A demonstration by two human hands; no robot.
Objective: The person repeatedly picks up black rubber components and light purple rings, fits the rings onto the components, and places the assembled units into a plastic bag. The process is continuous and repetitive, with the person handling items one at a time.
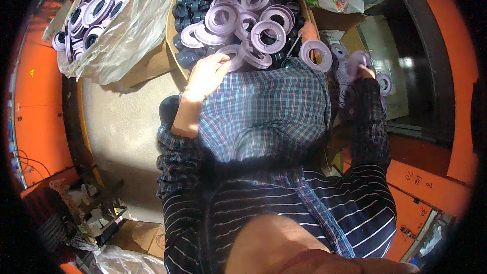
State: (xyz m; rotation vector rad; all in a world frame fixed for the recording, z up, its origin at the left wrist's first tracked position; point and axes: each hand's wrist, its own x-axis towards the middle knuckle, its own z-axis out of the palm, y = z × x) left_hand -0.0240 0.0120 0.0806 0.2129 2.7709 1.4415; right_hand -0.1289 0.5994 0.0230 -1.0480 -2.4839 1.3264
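Observation:
A large carton (pixel 171 35) in front of me holds many black plastic caps (pixel 195 6) with lilac plastic rings (pixel 268 37) heaped on top. At the carton's near left side, the curled fingers of my left hand (pixel 209 73) are closed at the rim of a lilac ring (pixel 234 57). To the right of the carton, my right hand (pixel 364 71) grips another lilac ring (pixel 358 63), slightly blurred. Just beneath it sit more lilac rings (pixel 343 71). A single ring (pixel 315 55) leans at the carton's near right corner beside something orange.
A clear plastic bag (pixel 137 25) at the far left holds lilac rings with black centres (pixel 97 9). A checked cloth (pixel 269 106) covers my lap. Orange panels (pixel 43 91) stand on both sides. Another carton (pixel 137 236) lies on the floor at the lower left.

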